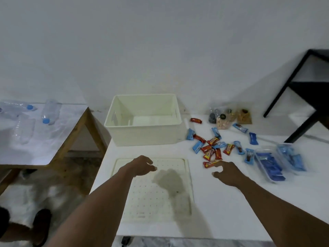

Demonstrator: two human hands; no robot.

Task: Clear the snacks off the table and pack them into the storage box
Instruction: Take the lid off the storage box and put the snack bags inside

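Cream-white storage box on a white table. In front of the box, cream lid dotted with rows of holes. Right of the box, red-and-yellow wrappers and blue wrappers; farther right, clear trays of blue packets. Left of the box, clear bottles, blue caps.

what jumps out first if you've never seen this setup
The open, empty white storage box stands back centre, with red and blue snack wrappers scattered to its right. Nearer, the left hand hovers over the flat lid while the right hand reaches toward the wrappers.
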